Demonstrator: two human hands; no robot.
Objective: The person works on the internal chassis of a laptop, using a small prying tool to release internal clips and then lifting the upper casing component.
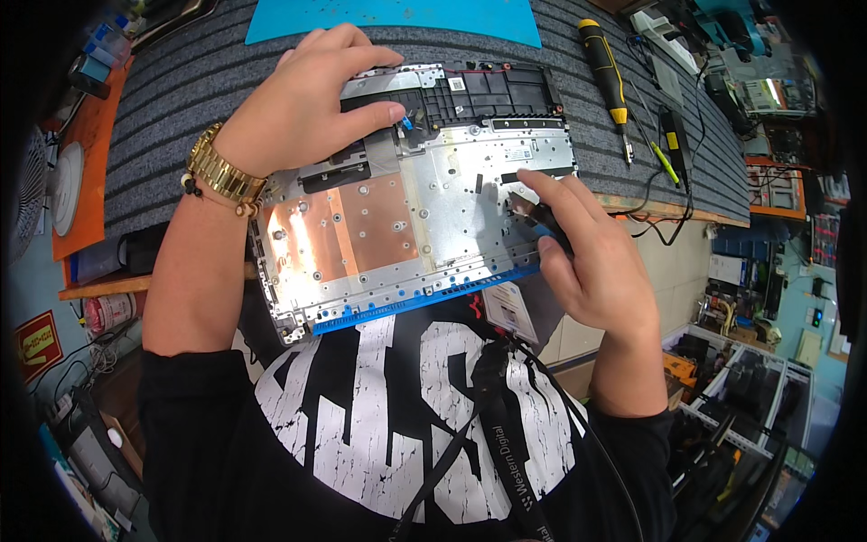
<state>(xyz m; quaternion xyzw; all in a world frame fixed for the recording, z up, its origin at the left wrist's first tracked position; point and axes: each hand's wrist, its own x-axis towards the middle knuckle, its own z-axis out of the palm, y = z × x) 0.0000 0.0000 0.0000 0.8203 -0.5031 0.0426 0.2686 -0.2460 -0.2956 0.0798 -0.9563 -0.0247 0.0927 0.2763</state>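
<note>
A laptop chassis (462, 203) with a silver metal plate, a copper-coloured sheet and a blue front edge lies tilted across the workbench edge and my lap. My left hand (312, 99) grips its far left part, fingers over the far edge and thumb on the inside beside a small blue connector (407, 123). In my right hand (591, 257) is a small dark hand tool (535, 211) with a metal tip and a bit of blue, held between thumb and fingers. The tip meets or hovers just over the plate's right part; contact cannot be made out. My palm hides the tool's rear.
A ribbed grey mat (190, 135) covers the bench, with a blue mat (397, 20) at the back. To the right lie a yellow-black screwdriver (603, 68), a green-tipped pen-like tool (664, 163) and black cables (673, 221). A badge (510, 312) on a lanyard hangs below the chassis.
</note>
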